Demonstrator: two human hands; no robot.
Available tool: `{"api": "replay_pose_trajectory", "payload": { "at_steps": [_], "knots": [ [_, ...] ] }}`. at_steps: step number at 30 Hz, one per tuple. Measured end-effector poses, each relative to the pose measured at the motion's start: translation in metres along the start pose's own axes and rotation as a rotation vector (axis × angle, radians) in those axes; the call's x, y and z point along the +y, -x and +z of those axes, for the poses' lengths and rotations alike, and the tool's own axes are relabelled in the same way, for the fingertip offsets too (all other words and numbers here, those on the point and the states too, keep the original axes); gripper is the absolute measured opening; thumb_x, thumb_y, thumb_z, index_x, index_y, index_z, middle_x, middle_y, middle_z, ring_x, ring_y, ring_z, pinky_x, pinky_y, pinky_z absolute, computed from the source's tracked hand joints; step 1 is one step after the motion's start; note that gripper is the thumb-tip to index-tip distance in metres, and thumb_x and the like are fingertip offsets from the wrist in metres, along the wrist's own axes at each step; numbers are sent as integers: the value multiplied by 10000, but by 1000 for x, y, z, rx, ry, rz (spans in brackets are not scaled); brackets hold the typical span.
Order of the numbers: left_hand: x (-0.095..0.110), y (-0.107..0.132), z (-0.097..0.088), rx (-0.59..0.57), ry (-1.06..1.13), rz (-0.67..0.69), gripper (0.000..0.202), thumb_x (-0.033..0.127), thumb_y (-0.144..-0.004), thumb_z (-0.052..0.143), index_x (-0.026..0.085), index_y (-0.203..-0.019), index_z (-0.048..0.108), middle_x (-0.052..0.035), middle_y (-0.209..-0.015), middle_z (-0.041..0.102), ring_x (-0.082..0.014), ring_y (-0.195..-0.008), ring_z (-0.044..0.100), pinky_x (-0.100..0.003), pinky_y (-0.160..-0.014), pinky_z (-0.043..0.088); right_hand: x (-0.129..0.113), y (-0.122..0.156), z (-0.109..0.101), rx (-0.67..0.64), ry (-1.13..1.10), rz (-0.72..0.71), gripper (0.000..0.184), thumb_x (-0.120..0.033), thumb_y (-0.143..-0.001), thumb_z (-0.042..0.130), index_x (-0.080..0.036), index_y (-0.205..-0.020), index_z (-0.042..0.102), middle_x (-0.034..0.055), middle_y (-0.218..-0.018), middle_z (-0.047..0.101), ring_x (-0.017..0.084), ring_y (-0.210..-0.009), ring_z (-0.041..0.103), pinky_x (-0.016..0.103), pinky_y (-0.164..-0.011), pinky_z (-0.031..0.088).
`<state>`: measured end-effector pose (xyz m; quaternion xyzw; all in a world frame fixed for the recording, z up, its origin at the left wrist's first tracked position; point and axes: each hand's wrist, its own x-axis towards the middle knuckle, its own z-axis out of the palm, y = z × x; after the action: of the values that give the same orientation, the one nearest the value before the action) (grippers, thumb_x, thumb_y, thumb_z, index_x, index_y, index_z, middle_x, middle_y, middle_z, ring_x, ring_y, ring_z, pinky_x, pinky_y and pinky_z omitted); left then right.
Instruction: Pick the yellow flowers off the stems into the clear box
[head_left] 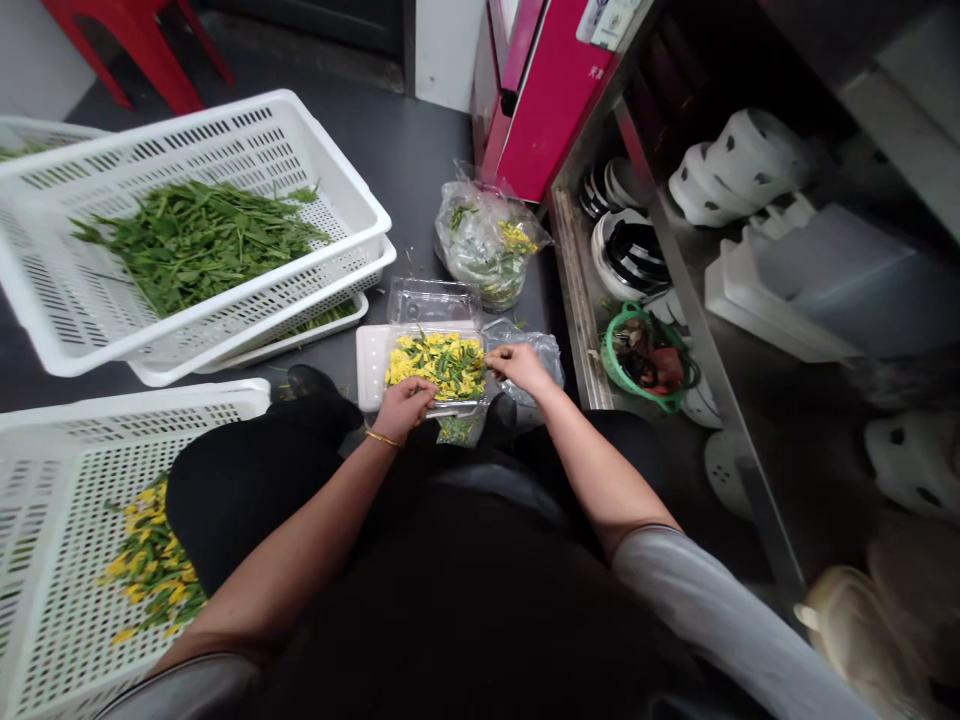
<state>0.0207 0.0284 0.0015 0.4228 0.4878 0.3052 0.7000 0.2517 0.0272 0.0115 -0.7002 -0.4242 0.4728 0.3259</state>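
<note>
A clear plastic tray (371,365) filled with yellow flowers with green stems (439,362) lies on the dark floor in front of my knees. My left hand (405,405) is curled at the tray's near left edge, fingers closed on the flowers. My right hand (517,365) pinches at the tray's right edge, fingers pressed together; what they hold is too small to make out. A gold bangle sits on my left wrist.
Stacked white perforated baskets (360,215) hold green stems (195,235) at left. Another white basket (52,560) with yellow flowers (150,570) is at lower left. A plastic bag of trimmings (487,240), an empty clear tray (431,300), a pink box (547,90) and a metal shelf of bowls (637,250) lie around.
</note>
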Motion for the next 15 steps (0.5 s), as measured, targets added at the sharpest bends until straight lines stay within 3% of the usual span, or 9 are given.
{"api": "replay_pose_trajectory", "payload": {
  "at_steps": [3,6,8,10,13,15],
  "knots": [
    [7,5,3,-14,-174,229,146,259,-671,664,152,-768,683,-20,-632,634,-89,-485,485,-214,-457,373,-18,21,-5,-132,-94,7,262,-351,-632,733,-112,-705,653,-4,-541,623,77,-436,550,180,-432,454],
    [13,11,7,-132,-337,366,113,236,-651,691,172,-739,719,-44,-729,673,-127,-647,560,-232,-598,429,-22,41,13,-240,-217,23,350,-413,-592,748,-118,-768,678,11,-611,653,93,-464,574,214,-465,487],
    [13,13,9,-251,-359,306,62,228,-638,700,169,-656,709,-26,-638,641,-111,-583,530,-215,-555,403,-17,51,32,-243,-229,-4,360,-433,-605,737,-129,-792,694,4,-592,643,99,-465,568,234,-486,497],
    [10,13,9,-307,-292,157,90,238,-631,703,155,-603,685,6,-507,553,-75,-455,432,-197,-452,326,-10,62,49,-172,-167,-73,328,-437,-664,696,-145,-811,709,7,-593,640,109,-483,566,251,-514,503],
    [4,13,9,-254,-63,-98,168,291,-617,709,137,-588,649,50,-396,395,-44,-351,270,-191,-358,181,-4,77,61,-13,31,-298,252,-390,-778,607,-191,-882,722,46,-792,692,146,-687,626,287,-693,519],
    [1,12,8,-223,76,-196,199,304,-598,716,128,-576,626,48,-400,389,-39,-341,245,-188,-338,140,-4,83,58,35,162,-454,241,-357,-829,556,-215,-939,717,58,-951,691,158,-859,626,288,-823,483]
  ]
}}
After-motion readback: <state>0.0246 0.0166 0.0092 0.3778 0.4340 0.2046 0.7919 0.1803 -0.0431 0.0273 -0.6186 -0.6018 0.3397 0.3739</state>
